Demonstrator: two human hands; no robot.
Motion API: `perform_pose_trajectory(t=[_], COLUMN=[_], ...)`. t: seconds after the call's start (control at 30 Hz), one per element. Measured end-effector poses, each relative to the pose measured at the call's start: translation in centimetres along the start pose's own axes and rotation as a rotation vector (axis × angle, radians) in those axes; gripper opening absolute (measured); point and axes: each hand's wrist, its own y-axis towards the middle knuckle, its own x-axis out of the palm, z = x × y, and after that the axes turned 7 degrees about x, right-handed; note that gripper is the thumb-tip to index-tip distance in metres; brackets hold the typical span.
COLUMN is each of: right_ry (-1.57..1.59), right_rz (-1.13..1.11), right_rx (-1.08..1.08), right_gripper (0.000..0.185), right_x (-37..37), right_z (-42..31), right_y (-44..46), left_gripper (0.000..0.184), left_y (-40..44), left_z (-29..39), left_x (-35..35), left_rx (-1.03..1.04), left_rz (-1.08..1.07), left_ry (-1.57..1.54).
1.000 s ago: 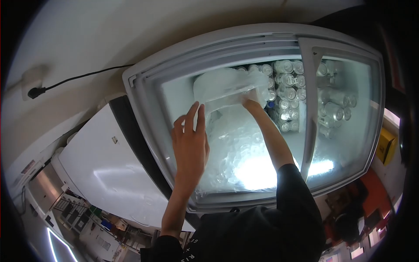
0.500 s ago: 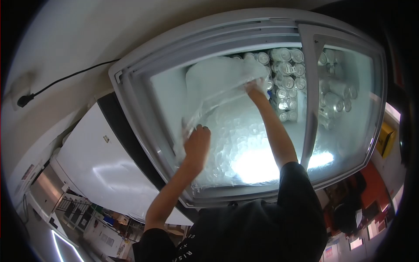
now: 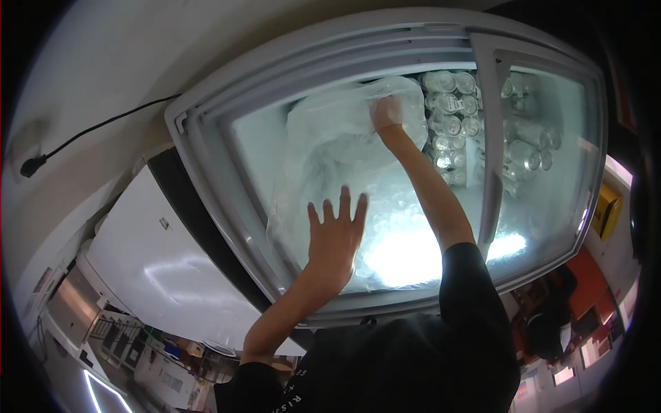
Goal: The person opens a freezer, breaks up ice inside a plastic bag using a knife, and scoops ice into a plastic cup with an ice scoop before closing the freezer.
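Note:
A large clear plastic bag (image 3: 330,117) full of ice cubes (image 3: 392,199) lies in the left part of a chest freezer (image 3: 227,131). My right hand (image 3: 387,113) is closed at the bag's far side, with plastic gathered around the fingers; the film partly hides them. Nearer to me, my left hand (image 3: 335,234) is open over the ice, its fingers spread and holding nothing. Whether the left palm touches the bag I cannot tell.
Several drink cans (image 3: 451,103) stand in rows right of the bag. More cans (image 3: 530,155) show through the sliding glass lid (image 3: 492,138). A white appliance (image 3: 165,255) stands at the left, and a black plug with its cord (image 3: 33,165) is on the wall.
My left hand has let go of the bag's edge, moved right and spread its fingers. My right hand has shifted farther back and slightly left, and the plastic now covers more of the ice.

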Motion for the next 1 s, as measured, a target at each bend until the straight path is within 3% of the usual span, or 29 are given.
perform_pose_trajectory(t=[0.07, 0.1, 0.2, 0.23, 0.33, 0.43, 0.47, 0.57, 0.63, 0.67, 0.77, 1.0], right_ry=[0.027, 0.053, 0.054, 0.015, 0.011, -0.049, -0.093, 0.097, -0.027, -0.090, 0.241, 0.106], right_rz=[-0.048, -0.015, 0.013, -0.035, -0.119, -0.220, -0.258, -0.327, -0.196, -0.128, -0.259, -0.256], right_rx=[-0.054, -0.091, -0.146, -0.125, -0.078, -0.101, -0.120, 0.000, -0.105, -0.158, 0.024, -0.159], right_gripper=[0.027, 0.027, 0.027, 0.026, 0.025, 0.026, 0.026, 0.027, 0.028, 0.028, 0.028, 0.035], right_x=[0.3, -1.3, -4.5, -4.7, -6.1, -6.5, -6.5, -6.9, -2.9, -0.1, 6.5, 1.0], right_z=[0.3, 0.5, 1.4, 1.2, 1.1, 1.0, 1.1, 0.5, 0.3, 0.4, 1.5, -1.1], right_y=[0.7, 0.8, 1.7, 1.7, 1.7, 2.2, 2.4, 0.3, -2.1, -3.3, -3.7, -8.0], left_gripper=[0.100, 0.089, 0.104, 0.096, 0.070, 0.040, 0.020, 0.014, 0.007, 0.007, 0.010, 0.017], left_y=[1.2, 2.5, 6.7, 7.7, 8.3, 6.7, 5.8, 4.5, 3.5, 2.9, 1.8, 0.0], left_z=[0.7, 1.1, 1.0, 0.5, -0.7, -0.4, 0.5, 3.2, 3.8, 4.1, 4.5, 2.8], left_x=[0.7, 2.3, 6.7, 8.1, 9.4, 10.9, 10.9, 11.5, 10.1, 9.5, 8.6, 7.3], left_rx=[-0.045, -0.093, -0.245, -0.299, -0.370, -0.067, 0.006, 0.099, 0.129, 0.140, 0.115, 0.067], left_rz=[0.115, 0.205, 0.422, 0.434, 0.032, 0.145, 0.280, 0.384, 0.401, 0.396, 0.325, 0.443], left_ry=[-0.231, -0.222, 0.050, 0.111, -0.277, -0.061, -0.017, -0.037, -0.088, -0.096, -0.153, -0.172])
